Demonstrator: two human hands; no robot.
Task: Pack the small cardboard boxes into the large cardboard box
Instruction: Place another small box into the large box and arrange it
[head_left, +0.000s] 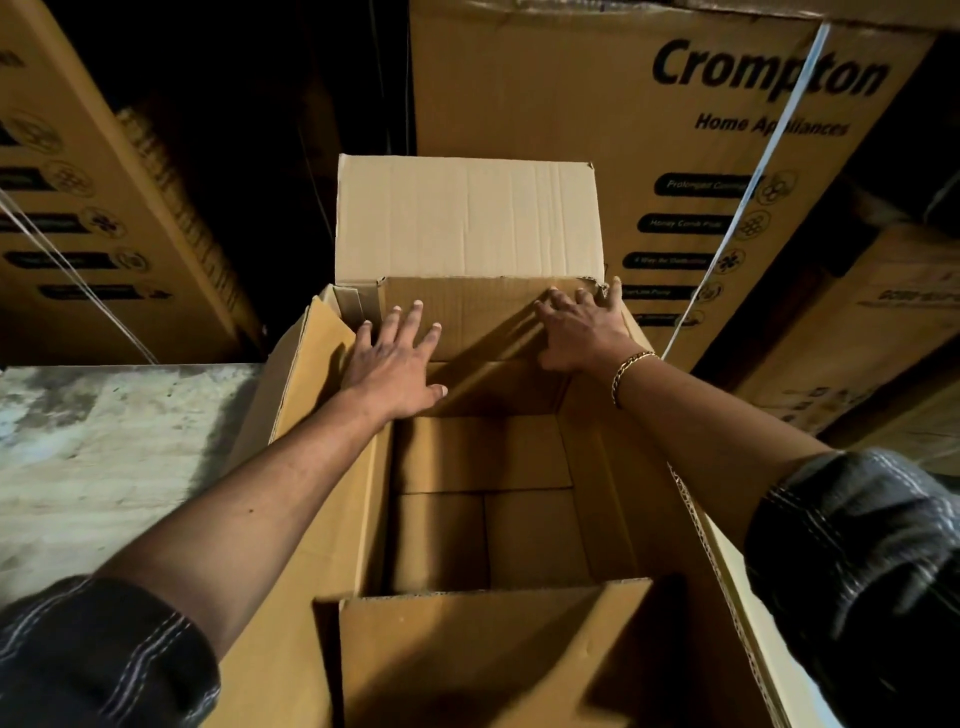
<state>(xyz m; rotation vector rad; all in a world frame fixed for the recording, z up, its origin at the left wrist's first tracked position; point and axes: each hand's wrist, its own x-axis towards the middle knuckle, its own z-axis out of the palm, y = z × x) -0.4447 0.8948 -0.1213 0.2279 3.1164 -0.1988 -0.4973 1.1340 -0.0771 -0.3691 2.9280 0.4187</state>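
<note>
The large cardboard box stands open below me, its far flap upright and its near flap folded towards me. Three small cardboard boxes lie on its bottom: one across and two side by side. Another small cardboard box sits high at the far end of the opening. My left hand lies flat on its left part with fingers spread. My right hand curls over its far right corner, a gold bracelet on the wrist.
A tall printed appliance carton with a white strap stands close behind the large box. A similar carton stands at the left, and more cartons at the right. A grey stained surface lies to the left.
</note>
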